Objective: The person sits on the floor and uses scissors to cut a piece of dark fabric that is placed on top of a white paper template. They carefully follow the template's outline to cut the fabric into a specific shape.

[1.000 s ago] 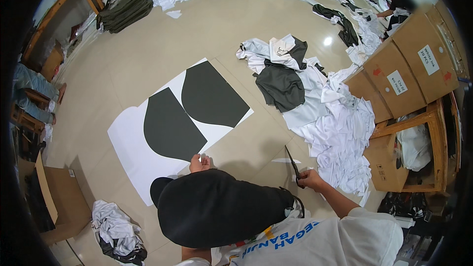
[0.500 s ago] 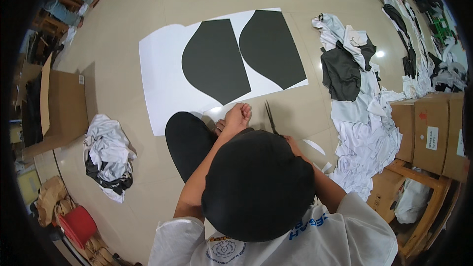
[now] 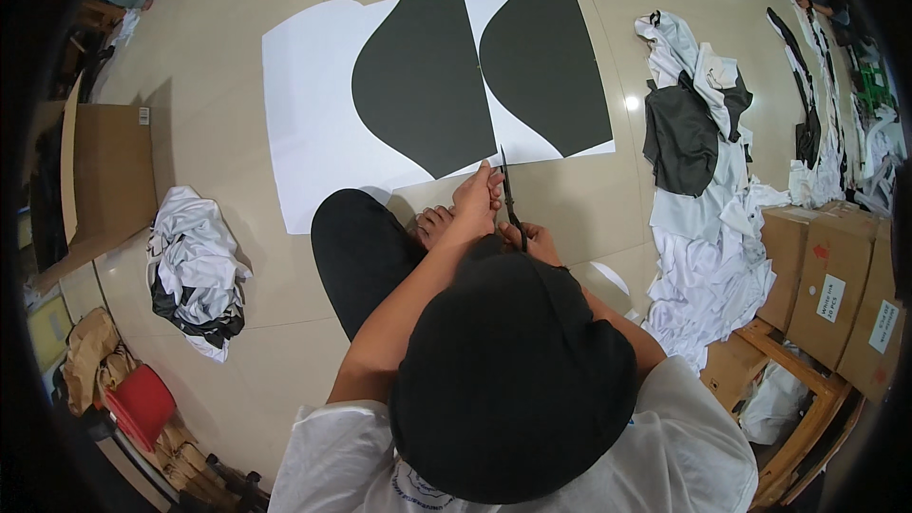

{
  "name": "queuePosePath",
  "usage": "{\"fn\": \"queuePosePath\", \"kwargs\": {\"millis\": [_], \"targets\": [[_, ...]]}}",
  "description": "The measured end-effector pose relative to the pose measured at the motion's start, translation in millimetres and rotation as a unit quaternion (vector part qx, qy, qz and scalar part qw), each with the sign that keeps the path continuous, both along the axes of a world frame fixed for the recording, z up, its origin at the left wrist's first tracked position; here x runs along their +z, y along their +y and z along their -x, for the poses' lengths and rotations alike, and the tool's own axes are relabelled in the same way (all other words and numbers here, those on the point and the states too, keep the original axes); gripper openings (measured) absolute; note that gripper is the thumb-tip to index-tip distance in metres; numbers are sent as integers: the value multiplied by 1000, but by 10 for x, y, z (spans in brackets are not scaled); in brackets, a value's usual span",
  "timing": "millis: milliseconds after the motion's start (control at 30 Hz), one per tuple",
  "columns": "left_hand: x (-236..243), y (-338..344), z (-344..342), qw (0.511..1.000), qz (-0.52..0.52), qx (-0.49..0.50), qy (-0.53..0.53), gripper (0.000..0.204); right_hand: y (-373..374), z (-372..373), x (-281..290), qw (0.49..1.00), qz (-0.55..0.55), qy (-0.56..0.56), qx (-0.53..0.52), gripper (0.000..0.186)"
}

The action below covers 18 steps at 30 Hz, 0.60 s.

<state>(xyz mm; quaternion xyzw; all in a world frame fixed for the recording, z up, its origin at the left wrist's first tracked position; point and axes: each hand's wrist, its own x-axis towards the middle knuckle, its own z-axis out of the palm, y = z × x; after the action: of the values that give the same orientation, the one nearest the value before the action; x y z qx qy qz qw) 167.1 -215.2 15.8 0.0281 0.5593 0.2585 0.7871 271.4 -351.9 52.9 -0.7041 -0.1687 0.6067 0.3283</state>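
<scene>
A large white sheet (image 3: pixel 309 123) lies on the floor ahead of me, bearing two dark grey shapes, a left one (image 3: pixel 423 85) and a right one (image 3: pixel 549 71), each with a curved left side. My left hand (image 3: pixel 478 195) is closed at the sheet's near edge, by the bottom corner of the left shape, its fingertips pinching the edge. In my right hand (image 3: pixel 537 242) is a pair of dark scissors (image 3: pixel 510 192), blades pointing away from me, tips at the sheet's edge beside my left fingers. The black cap partly hides my right hand.
A heap of white and grey cloth scraps (image 3: pixel 703 247) spreads to the right, beside cardboard boxes (image 3: pixel 822 275) on a wooden stand (image 3: pixel 788 361). At left are a crumpled cloth pile (image 3: pixel 195 252), an open carton (image 3: pixel 114 166) and a red object (image 3: pixel 141 407). Other people show at the far corners.
Both hands have moved forward to the sheet's near edge. The scissors have moved forward too, their tips now at the sheet, and my left fingers have taken hold of its edge.
</scene>
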Motion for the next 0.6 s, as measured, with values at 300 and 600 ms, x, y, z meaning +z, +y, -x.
{"fn": "queuePosePath", "kwargs": {"millis": [300,600], "targets": [[51,-16,-131,995,-37,8,94,29,67,12,117,999,9,36,-8,48],[105,-36,-139,993,-58,12,103,28,120,0,101,998,1,57,-21,41]]}}
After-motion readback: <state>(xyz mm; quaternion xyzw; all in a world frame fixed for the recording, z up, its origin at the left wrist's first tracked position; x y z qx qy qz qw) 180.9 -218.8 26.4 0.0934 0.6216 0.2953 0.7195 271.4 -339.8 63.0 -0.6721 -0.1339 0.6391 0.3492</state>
